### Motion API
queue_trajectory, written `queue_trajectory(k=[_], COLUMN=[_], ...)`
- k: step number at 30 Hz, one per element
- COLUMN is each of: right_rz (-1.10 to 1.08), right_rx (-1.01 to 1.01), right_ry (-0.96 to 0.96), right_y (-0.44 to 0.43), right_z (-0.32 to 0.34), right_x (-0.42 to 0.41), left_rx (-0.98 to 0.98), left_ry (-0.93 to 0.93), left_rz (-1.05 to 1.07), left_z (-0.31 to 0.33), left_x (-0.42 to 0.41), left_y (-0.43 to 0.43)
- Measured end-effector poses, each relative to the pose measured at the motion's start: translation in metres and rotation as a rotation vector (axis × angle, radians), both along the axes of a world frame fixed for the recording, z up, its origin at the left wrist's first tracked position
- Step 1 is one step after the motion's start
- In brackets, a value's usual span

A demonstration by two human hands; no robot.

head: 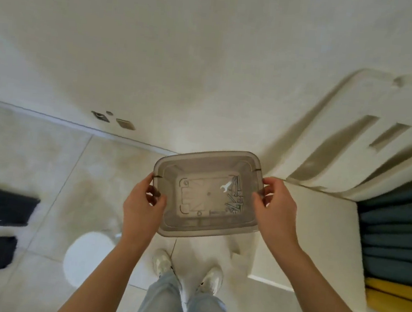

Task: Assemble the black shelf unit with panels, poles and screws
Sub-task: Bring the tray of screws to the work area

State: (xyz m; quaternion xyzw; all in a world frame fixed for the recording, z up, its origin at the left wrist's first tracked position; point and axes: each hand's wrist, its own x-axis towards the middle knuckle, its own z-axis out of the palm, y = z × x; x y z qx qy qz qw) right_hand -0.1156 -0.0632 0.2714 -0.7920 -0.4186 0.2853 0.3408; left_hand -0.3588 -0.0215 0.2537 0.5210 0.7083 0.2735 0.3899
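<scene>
Hands: the left hand (pixel 141 205) and right hand (pixel 276 211) are seen bare.
Forearms: left uncovered as far as they are shown.
Trousers: light blue jeans (pixel 171 304) are worn, loosely cut.
Footwear: off-white trainers are worn, a left shoe (pixel 162 263) and a right shoe (pixel 211 279); finer detail is blurred.

One wide-angle cam, head-worn, standing ht. Faces fwd and down: wall (pixel 185 52) at top, floor (pixel 46 164) and wearer's shoes (pixel 162 263) below.
</scene>
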Motion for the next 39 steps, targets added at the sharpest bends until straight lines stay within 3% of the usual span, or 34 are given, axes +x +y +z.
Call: queue_trajectory(k=[17,39], right_rz=[0.364,1.017], right_rx=[-0.053,-0.061], right_ry=[-0.100,-0.059], right_y=[0.138,0.382], right_z=[0.001,0.010], right_x=[-0.191,-0.374], left_rx=[0.005,-0.072], left_ry=[0.017,0.070], left_rz=[0.345,0.960], left_z=[0.017,0.001], left_x=[-0.192,-0.308], left_y=[0.046,0.162])
